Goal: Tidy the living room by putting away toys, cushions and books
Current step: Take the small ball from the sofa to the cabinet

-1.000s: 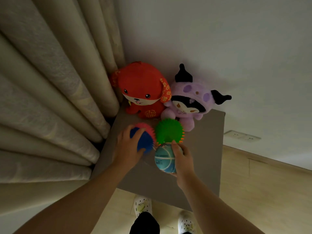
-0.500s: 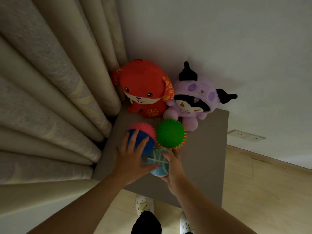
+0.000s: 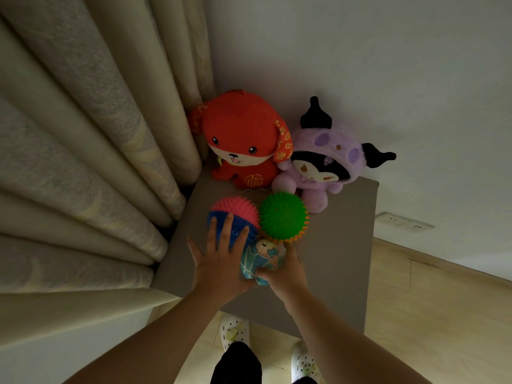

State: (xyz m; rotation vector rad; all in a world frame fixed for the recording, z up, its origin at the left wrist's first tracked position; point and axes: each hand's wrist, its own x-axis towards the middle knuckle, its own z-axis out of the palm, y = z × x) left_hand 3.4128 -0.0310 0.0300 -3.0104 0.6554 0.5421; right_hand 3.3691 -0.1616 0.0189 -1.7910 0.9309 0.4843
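A pleated curtain (image 3: 83, 162) fills the left side and hangs down to the back left corner of the grey counter (image 3: 343, 259). The left hand (image 3: 221, 264) lies flat near the counter's front, its fingers straight and spread, the tips resting on the blue half of the pink ball (image 3: 238, 210), a spiky toy. Behind that ball a red plush (image 3: 243, 139) sits upright against the curtain. Just right of the left hand, a teal ball (image 3: 263, 257) with a cartoon print sits on the counter, touching the pink ball and the green ball (image 3: 282, 216) behind it. The right hand (image 3: 288, 275) grips the teal ball from the front right, thumb curled round its lower edge. A purple plush (image 3: 324, 162) leans on the red one at the back, its foot beside the green ball. Further right, a socket (image 3: 404, 221) is set low in the wall. White shoes (image 3: 232, 331) stand on the floor below the counter.
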